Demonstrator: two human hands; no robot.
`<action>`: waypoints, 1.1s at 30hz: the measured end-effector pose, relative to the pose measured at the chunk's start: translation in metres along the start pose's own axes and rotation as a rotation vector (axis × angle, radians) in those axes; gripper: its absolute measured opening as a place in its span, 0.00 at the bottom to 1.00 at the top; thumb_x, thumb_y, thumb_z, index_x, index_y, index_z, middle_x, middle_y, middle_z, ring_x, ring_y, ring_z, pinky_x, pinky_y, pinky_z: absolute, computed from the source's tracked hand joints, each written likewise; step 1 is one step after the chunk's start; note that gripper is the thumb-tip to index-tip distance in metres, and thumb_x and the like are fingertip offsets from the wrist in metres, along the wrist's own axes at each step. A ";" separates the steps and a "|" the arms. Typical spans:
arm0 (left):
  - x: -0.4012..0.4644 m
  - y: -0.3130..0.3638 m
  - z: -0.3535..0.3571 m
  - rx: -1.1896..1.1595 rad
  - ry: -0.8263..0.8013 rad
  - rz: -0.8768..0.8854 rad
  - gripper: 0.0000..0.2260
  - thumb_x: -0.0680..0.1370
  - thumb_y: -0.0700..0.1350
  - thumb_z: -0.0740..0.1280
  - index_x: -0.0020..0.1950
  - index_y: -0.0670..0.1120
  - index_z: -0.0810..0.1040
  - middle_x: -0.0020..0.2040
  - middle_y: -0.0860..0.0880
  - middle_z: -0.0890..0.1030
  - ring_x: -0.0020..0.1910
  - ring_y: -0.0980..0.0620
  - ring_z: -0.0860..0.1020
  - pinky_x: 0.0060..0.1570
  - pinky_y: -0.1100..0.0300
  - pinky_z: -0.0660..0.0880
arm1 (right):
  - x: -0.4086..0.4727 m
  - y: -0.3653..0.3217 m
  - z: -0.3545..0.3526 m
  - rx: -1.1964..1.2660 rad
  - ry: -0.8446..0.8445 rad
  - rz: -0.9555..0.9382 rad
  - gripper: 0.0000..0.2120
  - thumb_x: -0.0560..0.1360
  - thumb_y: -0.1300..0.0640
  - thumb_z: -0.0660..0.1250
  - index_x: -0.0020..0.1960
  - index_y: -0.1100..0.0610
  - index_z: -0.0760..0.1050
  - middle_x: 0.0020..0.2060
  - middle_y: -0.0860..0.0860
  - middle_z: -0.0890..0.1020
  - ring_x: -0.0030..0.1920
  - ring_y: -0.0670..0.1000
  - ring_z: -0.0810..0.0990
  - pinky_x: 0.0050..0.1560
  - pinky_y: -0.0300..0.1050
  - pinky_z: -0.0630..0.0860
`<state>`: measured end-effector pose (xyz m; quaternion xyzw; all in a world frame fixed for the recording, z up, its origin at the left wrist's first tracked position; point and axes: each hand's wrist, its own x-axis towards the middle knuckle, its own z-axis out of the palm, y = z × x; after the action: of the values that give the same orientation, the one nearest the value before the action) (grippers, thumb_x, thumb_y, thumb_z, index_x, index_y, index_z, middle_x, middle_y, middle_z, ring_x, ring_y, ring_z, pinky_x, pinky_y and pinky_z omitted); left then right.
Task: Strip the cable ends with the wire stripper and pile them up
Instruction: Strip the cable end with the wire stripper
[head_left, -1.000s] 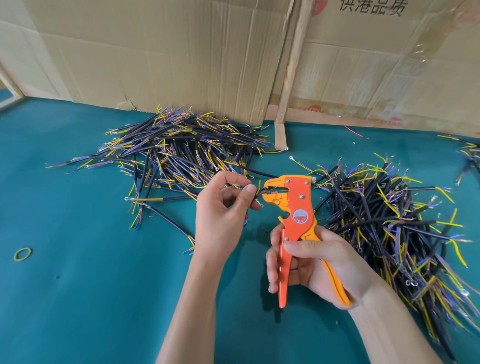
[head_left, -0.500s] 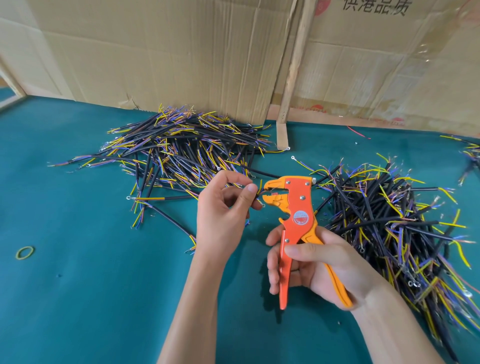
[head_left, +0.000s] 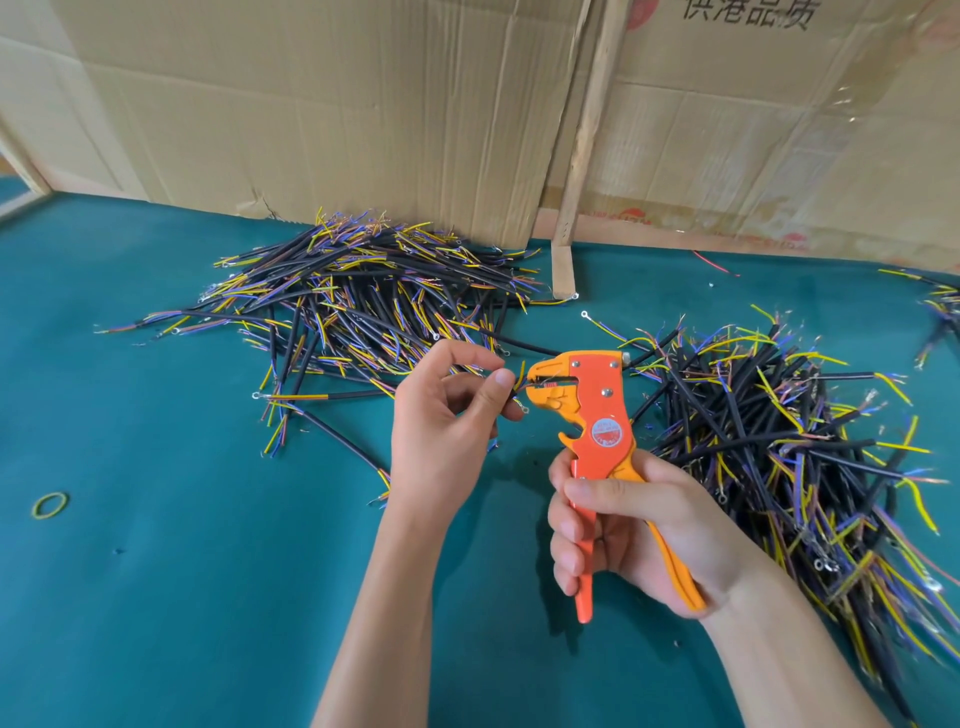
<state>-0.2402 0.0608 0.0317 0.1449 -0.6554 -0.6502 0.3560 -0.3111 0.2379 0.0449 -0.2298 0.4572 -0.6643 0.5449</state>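
While the left hand (head_left: 447, 415) pinches a short cable (head_left: 519, 382) between thumb and forefinger and feeds its end into the mouth of the orange wire stripper (head_left: 597, 415), the right hand (head_left: 628, 530) keeps its grip wrapped around both handles, near the middle of the teal table (head_left: 182, 597). Only a short length of the cable shows between the fingertips and the tool's mouth; how deep the end sits inside cannot be told. One pile of cables (head_left: 353, 301) lies far and to the left, against the cardboard wall (head_left: 322, 114), and another pile (head_left: 779, 441) spreads on the right, just beside the stripper. Judging from this, the risks lie in the squeeze: if the end sits too shallow the blades may miss the insulation, and too deep may strip more than wanted. A loose pinch could let the cable slide with the tool instead of giving up its sheath. The left fingertips are also very near the mouth, so a hurried close could nip them.
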 end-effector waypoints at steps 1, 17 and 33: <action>0.000 0.000 0.000 -0.001 -0.001 0.000 0.02 0.80 0.42 0.70 0.49 0.47 0.77 0.32 0.46 0.84 0.27 0.50 0.72 0.27 0.66 0.69 | 0.000 0.000 -0.001 0.000 -0.003 0.000 0.09 0.75 0.59 0.74 0.49 0.60 0.75 0.36 0.59 0.75 0.33 0.59 0.76 0.38 0.56 0.78; 0.001 0.000 0.002 -0.030 -0.028 -0.005 0.05 0.80 0.39 0.70 0.47 0.47 0.77 0.32 0.45 0.83 0.25 0.51 0.68 0.26 0.67 0.66 | 0.003 0.000 0.010 0.002 0.213 0.011 0.15 0.71 0.54 0.74 0.34 0.57 0.70 0.25 0.55 0.66 0.20 0.53 0.65 0.25 0.43 0.68; 0.000 -0.002 0.004 0.019 -0.001 0.021 0.04 0.78 0.42 0.71 0.49 0.45 0.77 0.33 0.45 0.84 0.26 0.55 0.73 0.28 0.64 0.70 | -0.001 -0.004 0.004 -0.014 0.038 0.006 0.12 0.71 0.60 0.75 0.49 0.61 0.76 0.38 0.64 0.76 0.35 0.61 0.78 0.39 0.57 0.80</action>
<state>-0.2430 0.0636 0.0305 0.1410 -0.6633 -0.6401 0.3612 -0.3099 0.2378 0.0508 -0.2198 0.4728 -0.6636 0.5364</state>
